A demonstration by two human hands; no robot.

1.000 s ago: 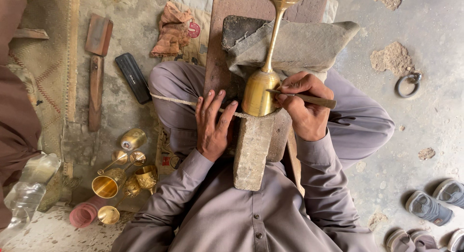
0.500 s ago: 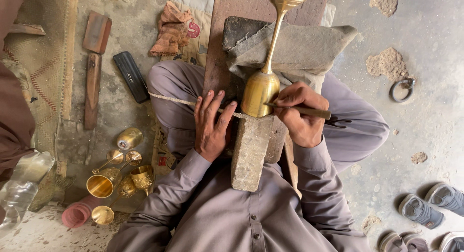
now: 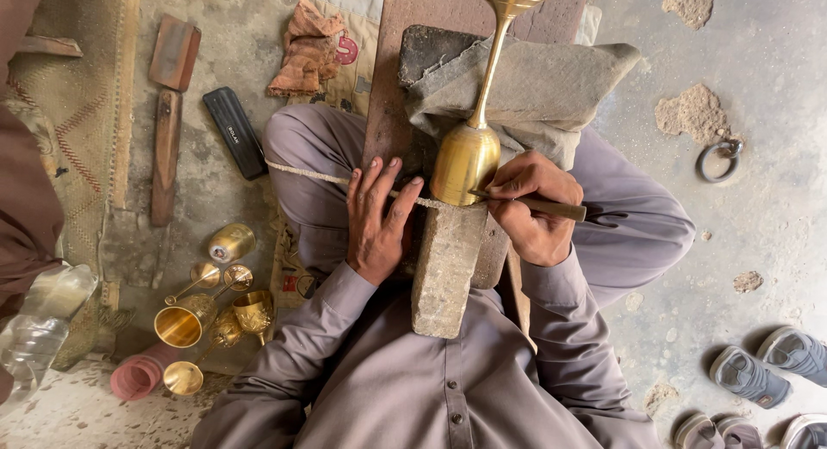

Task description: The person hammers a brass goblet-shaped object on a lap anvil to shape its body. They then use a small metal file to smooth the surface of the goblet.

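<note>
Bare concrete floor [image 3: 758, 36], dusty and chipped, with a woven mat [image 3: 77, 130] off to the left; the person sits cross-legged with a wooden plank [image 3: 396, 61] running out between the knees and a folded grey cloth [image 3: 551, 83] bunched on top of it; a rough stone block [image 3: 444, 272] stands in the lap as a rest. Lying on that block and cloth is the brass goblet [image 3: 469, 156], on its side, bowl toward the body, stem and foot pointing away. Right hand [image 3: 534, 208] has its fingers curled tight around a wooden-handled tool [image 3: 538, 206], tip touching the bowl's side; left hand [image 3: 379, 221] lies flat with fingers spread, gripping nothing, just pressing down on a pale cord [image 3: 301, 173] that runs across the thigh to the goblet. Looks like engraving or scraping to me; I'd say keep the tool hand braced low on the block, take short light strokes, and let the flat hand hold things taut so the bowl can't roll. More brass goblets [image 3: 207, 311] sit clustered by the left knee, beside a pink cup [image 3: 138, 376]; a wooden mallet [image 3: 168, 113] and a black case [image 3: 234, 132] lie further up.
</note>
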